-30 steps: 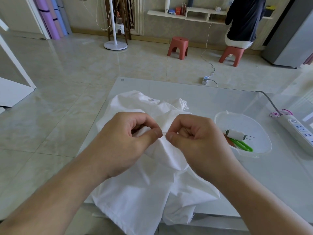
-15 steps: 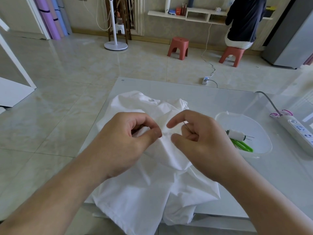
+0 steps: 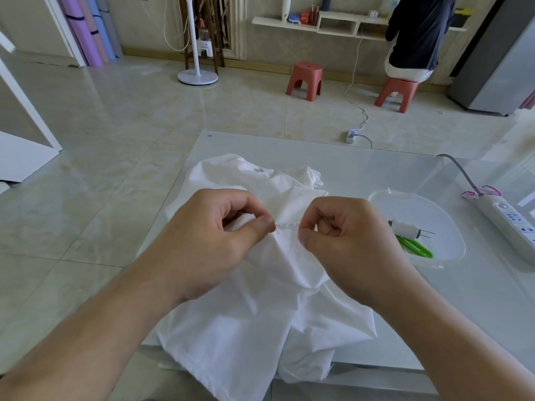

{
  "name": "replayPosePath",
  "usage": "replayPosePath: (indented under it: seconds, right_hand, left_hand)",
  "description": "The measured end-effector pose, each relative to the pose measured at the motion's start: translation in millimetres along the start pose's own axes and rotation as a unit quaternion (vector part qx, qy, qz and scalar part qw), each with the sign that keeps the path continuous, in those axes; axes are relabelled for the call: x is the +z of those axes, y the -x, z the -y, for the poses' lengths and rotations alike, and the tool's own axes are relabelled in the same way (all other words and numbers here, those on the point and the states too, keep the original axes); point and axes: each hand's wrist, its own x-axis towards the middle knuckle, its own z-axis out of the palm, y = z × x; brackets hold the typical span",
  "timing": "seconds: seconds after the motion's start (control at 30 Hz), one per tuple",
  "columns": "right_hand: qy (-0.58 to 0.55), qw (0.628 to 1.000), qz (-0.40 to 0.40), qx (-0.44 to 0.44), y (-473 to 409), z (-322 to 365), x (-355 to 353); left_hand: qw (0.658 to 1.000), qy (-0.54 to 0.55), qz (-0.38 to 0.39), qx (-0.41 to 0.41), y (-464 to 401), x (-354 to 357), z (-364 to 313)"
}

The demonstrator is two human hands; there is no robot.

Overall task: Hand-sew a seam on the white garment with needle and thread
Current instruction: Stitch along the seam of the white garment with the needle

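No legible text anywhere. Small dark mark at far left corner of table (image 3: 210, 136), too tiny and blurred to make out as lettering.

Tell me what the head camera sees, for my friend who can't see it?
Two hands sew a white garment on a glass table: the left hand pinches the cloth, the right hand pinches a needle. A clear tray sits to the right.
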Motion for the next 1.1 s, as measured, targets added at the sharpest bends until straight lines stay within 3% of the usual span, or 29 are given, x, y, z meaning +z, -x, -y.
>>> replayPosePath:
  seconds: [0.47,0.87,1.1]
  right_hand:
    - [-0.015,1.000,0.016,0.017,0.9,4.3,-5.2]
    - [0.030,0.998,-0.032,0.035,-2.1,-1.2,-1.9]
    - [-0.140,0.990,0.018,-0.007,5.7,6.1,-5.4]
  left_hand:
    - [1.000,0.014,-0.008,0.011,0.6,-1.4,-1.5]
    - [0.997,0.080,-0.011,0.019,1.6,-0.9,0.1]
    - [0.999,0.050,0.003,0.013,3.1,0.7,-4.5]
